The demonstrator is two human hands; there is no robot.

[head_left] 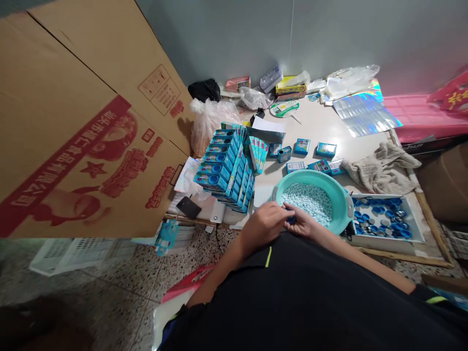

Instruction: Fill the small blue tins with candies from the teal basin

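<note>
- Black short-sleeved shirt [292, 297] fills the foreground
- Left hand [263, 225] and right hand [303, 223] together, fingers closed around small dark blue piece [291, 220], mostly hidden, shape unclear
- Round teal plastic basin [338, 202] just beyond, holding pale blue pellets [307, 202]
- White tray [387, 243] of blue and silver caps to right
- Stacked turquoise cardboard cartons [223, 165] to left

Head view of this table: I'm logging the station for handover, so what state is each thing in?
Left hand: curled, meeting the right hand.
Right hand: curled over the basin rim.
Small blue piece: held between both hands.
Teal plastic basin: holding heaped pale blue pellets.
White tray: holding scattered blue and silver caps.
Blue boxes: stacked in columns.
Grey cloth: crumpled.
Holographic foil sheet: lying flat.
</note>
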